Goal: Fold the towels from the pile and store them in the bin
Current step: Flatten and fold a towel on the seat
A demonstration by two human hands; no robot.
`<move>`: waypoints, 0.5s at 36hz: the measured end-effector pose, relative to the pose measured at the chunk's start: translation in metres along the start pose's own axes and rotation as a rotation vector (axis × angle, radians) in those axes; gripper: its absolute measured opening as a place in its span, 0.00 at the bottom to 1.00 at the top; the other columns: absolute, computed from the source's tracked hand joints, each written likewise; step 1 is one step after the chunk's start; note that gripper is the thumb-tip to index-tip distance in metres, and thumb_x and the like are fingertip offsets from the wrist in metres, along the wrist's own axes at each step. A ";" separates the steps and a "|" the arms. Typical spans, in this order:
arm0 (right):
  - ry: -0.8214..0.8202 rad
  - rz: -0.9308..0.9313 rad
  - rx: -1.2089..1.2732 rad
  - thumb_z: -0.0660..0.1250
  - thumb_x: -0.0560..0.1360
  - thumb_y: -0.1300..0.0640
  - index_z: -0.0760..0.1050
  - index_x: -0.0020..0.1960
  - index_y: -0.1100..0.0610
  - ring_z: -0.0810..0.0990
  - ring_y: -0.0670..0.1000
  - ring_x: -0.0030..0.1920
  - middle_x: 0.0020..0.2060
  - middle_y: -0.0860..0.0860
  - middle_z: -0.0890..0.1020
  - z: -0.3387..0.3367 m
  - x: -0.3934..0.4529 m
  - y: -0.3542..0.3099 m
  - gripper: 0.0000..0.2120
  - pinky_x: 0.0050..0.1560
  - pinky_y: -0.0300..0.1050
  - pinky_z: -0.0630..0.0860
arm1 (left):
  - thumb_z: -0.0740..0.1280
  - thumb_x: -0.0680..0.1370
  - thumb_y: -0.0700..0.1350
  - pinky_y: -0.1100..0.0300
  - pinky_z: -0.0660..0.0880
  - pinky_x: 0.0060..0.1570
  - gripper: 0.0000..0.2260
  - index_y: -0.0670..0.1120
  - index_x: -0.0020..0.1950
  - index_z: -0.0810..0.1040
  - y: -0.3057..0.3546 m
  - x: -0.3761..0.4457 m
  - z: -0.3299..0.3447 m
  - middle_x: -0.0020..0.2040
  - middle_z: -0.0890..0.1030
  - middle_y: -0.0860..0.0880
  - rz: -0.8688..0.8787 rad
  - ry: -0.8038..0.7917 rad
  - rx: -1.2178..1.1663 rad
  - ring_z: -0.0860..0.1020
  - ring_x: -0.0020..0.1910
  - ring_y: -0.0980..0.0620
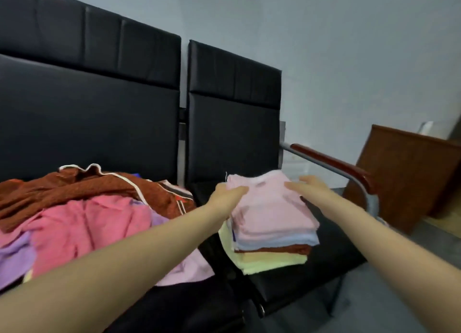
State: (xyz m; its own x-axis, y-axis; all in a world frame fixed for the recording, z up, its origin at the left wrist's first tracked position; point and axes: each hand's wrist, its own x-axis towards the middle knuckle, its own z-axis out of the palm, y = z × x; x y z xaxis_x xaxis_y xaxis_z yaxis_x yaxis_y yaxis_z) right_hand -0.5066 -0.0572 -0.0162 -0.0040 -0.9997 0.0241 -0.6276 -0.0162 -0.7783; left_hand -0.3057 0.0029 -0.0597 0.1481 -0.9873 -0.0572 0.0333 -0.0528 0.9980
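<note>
A folded pale pink towel (269, 208) lies on top of a stack of folded towels (272, 255) in blue, rust and yellow, on the right black seat. My left hand (228, 194) rests on the pink towel's far left edge, fingers extended. On its far right edge lies my right hand (308, 187), fingers also stretched flat. A loose pile of unfolded towels (84, 218) in rust, pink and lilac covers the left seat. No bin is in view.
Black padded seats (232, 133) stand against a grey wall. A metal armrest with a wooden top (334, 164) borders the right seat. A brown wooden cabinet (404, 178) stands further right on the grey floor.
</note>
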 end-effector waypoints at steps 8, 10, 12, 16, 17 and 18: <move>-0.344 0.172 0.382 0.77 0.62 0.35 0.78 0.63 0.53 0.83 0.59 0.56 0.54 0.57 0.85 0.017 0.004 0.083 0.36 0.65 0.59 0.74 | 0.65 0.78 0.57 0.53 0.69 0.60 0.28 0.53 0.75 0.59 -0.052 0.001 0.029 0.69 0.70 0.51 -0.190 -0.089 -0.112 0.71 0.61 0.48; -0.337 0.151 0.469 0.75 0.67 0.40 0.77 0.64 0.55 0.83 0.59 0.55 0.53 0.57 0.85 0.025 0.010 0.083 0.31 0.64 0.57 0.75 | 0.66 0.78 0.56 0.55 0.69 0.60 0.28 0.50 0.74 0.60 -0.053 0.010 0.028 0.67 0.71 0.50 -0.157 -0.041 -0.100 0.71 0.61 0.48; -0.317 0.175 0.515 0.72 0.71 0.42 0.77 0.64 0.56 0.83 0.58 0.55 0.52 0.57 0.85 0.033 0.017 0.079 0.26 0.58 0.53 0.78 | 0.66 0.77 0.55 0.56 0.69 0.60 0.28 0.48 0.74 0.62 -0.050 0.021 0.025 0.63 0.72 0.50 -0.126 0.036 -0.073 0.72 0.60 0.47; -0.273 0.236 0.548 0.72 0.70 0.40 0.76 0.64 0.56 0.82 0.57 0.54 0.53 0.57 0.84 0.052 0.040 0.064 0.29 0.50 0.49 0.79 | 0.68 0.76 0.56 0.56 0.68 0.60 0.31 0.44 0.74 0.62 -0.048 0.050 0.014 0.68 0.72 0.46 -0.080 0.152 -0.024 0.72 0.64 0.44; -0.272 0.232 0.551 0.74 0.67 0.39 0.76 0.65 0.55 0.82 0.57 0.54 0.54 0.57 0.84 0.056 0.046 0.058 0.33 0.53 0.50 0.79 | 0.69 0.75 0.57 0.56 0.68 0.60 0.33 0.43 0.74 0.62 -0.046 0.055 0.012 0.68 0.71 0.46 -0.074 0.175 -0.027 0.71 0.65 0.43; -0.267 0.219 0.556 0.77 0.62 0.37 0.75 0.66 0.55 0.82 0.58 0.55 0.55 0.57 0.84 0.061 0.053 0.054 0.39 0.57 0.52 0.78 | 0.70 0.72 0.59 0.55 0.69 0.60 0.37 0.43 0.74 0.62 -0.045 0.061 0.010 0.69 0.71 0.45 -0.061 0.209 -0.013 0.71 0.65 0.42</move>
State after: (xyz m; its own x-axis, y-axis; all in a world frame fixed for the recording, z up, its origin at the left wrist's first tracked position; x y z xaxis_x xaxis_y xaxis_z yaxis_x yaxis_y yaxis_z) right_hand -0.4934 -0.1125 -0.0949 0.1520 -0.9501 -0.2723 -0.1382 0.2523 -0.9577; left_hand -0.3086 -0.0561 -0.1079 0.3471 -0.9297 -0.1232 0.0615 -0.1086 0.9922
